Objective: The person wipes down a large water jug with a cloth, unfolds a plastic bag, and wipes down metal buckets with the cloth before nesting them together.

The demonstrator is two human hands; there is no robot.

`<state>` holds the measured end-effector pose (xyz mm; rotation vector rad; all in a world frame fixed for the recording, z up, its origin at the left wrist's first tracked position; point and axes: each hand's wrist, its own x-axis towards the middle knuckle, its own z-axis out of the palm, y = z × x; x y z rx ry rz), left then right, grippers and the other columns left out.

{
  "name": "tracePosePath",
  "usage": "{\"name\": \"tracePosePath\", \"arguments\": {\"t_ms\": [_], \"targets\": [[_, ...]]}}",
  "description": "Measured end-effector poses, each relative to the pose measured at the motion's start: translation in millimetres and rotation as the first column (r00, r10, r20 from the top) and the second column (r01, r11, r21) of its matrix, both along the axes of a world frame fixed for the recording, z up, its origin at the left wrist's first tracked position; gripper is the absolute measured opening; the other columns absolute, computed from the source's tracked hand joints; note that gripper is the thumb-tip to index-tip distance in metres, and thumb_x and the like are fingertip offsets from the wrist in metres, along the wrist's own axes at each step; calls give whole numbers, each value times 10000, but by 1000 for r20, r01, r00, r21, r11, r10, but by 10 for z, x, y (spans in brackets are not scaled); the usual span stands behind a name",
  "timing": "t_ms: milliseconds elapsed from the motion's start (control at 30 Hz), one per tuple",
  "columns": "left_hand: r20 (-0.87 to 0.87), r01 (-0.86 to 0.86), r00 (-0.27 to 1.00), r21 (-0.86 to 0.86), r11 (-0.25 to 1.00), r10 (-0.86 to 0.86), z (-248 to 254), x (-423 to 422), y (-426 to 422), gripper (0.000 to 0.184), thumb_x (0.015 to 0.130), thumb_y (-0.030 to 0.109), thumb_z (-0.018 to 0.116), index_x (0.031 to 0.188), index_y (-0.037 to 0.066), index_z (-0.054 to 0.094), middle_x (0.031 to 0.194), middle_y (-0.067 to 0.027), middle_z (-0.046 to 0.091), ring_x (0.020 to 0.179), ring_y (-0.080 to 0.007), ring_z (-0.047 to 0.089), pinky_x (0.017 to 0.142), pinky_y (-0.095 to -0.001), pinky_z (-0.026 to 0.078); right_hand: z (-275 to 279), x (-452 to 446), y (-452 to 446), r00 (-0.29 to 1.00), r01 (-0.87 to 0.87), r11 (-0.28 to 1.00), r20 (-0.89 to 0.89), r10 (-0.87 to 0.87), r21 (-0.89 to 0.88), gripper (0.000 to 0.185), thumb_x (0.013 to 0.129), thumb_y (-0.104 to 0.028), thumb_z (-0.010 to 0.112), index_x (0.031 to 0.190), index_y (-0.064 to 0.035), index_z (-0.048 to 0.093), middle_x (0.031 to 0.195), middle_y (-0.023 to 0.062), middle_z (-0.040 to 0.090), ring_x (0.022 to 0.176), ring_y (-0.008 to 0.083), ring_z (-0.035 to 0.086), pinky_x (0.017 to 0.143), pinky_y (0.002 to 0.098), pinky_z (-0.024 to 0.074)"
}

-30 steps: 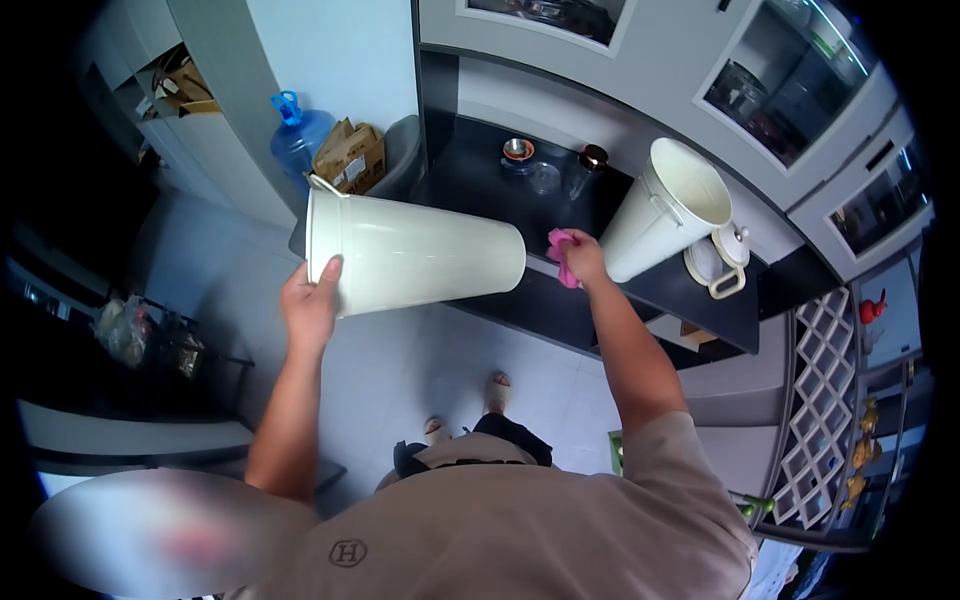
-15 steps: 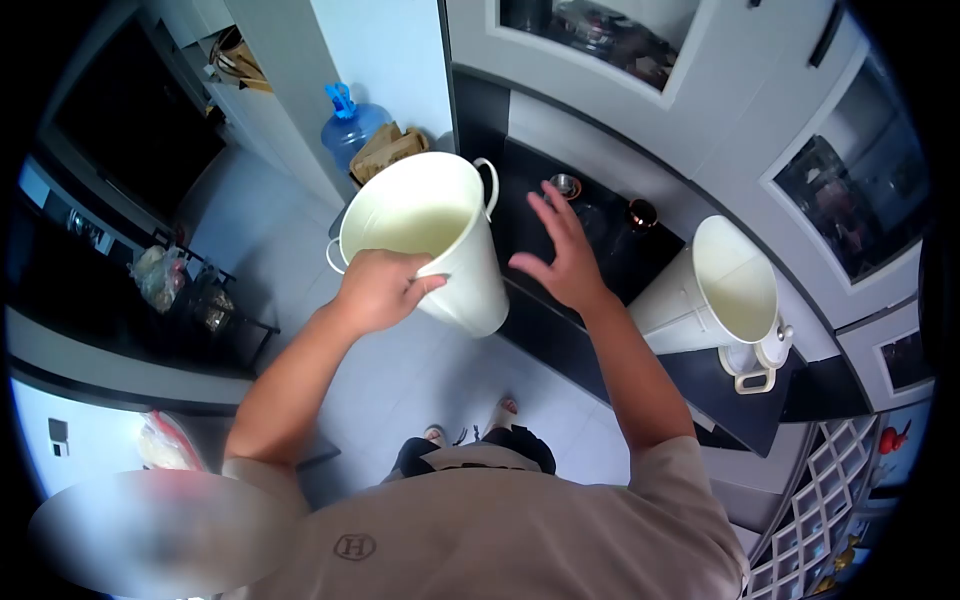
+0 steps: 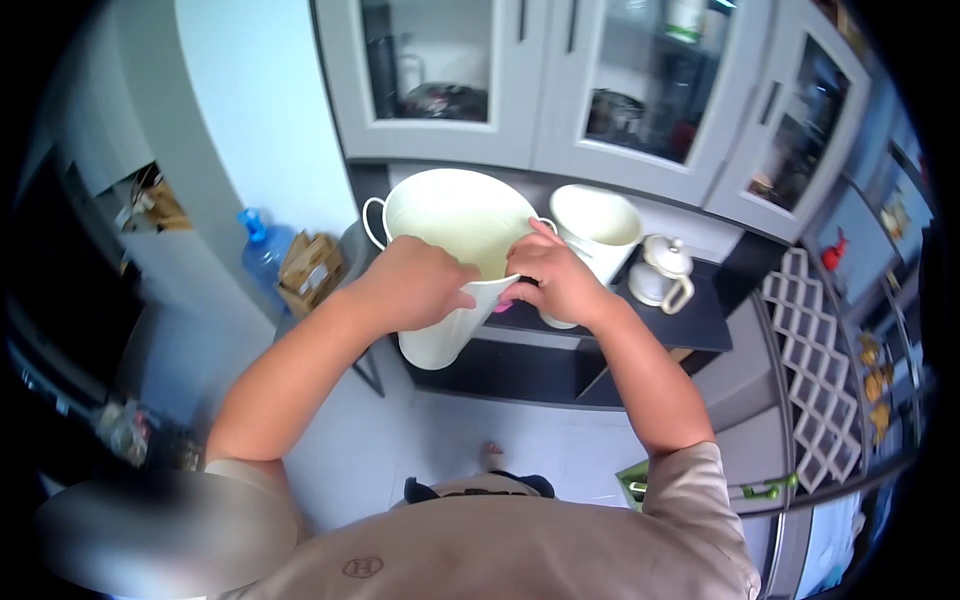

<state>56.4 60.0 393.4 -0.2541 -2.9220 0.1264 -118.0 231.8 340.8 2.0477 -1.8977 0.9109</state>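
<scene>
A tall cream-white bucket with two loop handles is held tilted in front of me, its open mouth toward me. My left hand is closed over the near rim, fingers inside and thumb outside. My right hand is closed on the rim's right side near the right loop handle; some of its fingertips are hidden. A small pink patch shows under that hand, too small to name. Just behind it, a second cream-white bucket stands on the dark counter.
A white lidded pot with a handle stands on the counter right of the second bucket. Glass-fronted cabinets hang above. At left are a blue water jug and a cardboard box. A lattice rack stands at right.
The view has turned right toward the counter, and the bucket in my left hand is now in front of it. My right hand, open before, has closed on the rim.
</scene>
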Motion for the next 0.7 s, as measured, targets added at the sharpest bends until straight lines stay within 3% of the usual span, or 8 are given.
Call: {"name": "tracePosePath", "arguments": {"t_ms": [100,233,333,467,700], "targets": [[-143,107,983,-63,992,-115,351,41,339,243,796,310,723,904,93,712,692,-82,661,714,-285,644,708,-399,478,380,185,461,981,132,985,-130,-146,-111,277,701,-241,813,872,-80,667,846,41,653,1000,239,596,1147,531,288],[-397,296,863,-105,949,-313,643,-12,636,242,782,331,715,859,102,694,666,-61,644,683,-268,634,693,-385,452,958,417,1011,894,285,939,-301,-333,-193,262,708,-246,802,876,-99,664,842,29,648,1013,236,590,1144,585,244],[-462,288,822,-165,943,-333,907,-41,897,245,782,334,717,853,101,688,668,-60,645,677,-267,632,698,-384,449,1283,531,1295,791,382,875,-384,-476,-297,259,705,-248,804,883,-115,671,831,23,644,1027,233,589,1131,620,222],[-527,347,758,-172,922,-384,1071,-156,1102,234,782,332,717,822,106,672,663,-58,637,682,-270,626,715,-394,454,1463,479,1549,751,467,838,-374,-545,-283,264,698,-235,810,901,-140,671,899,15,641,1068,232,583,1126,632,213],[-577,312,712,-252,916,-401,1366,-388,1399,226,748,303,740,853,109,691,687,-47,646,737,-256,631,739,-394,455,1649,178,1787,754,422,829,-366,-545,-366,271,694,-242,814,904,-144,674,914,22,637,1071,238,568,1114,646,216]]}}
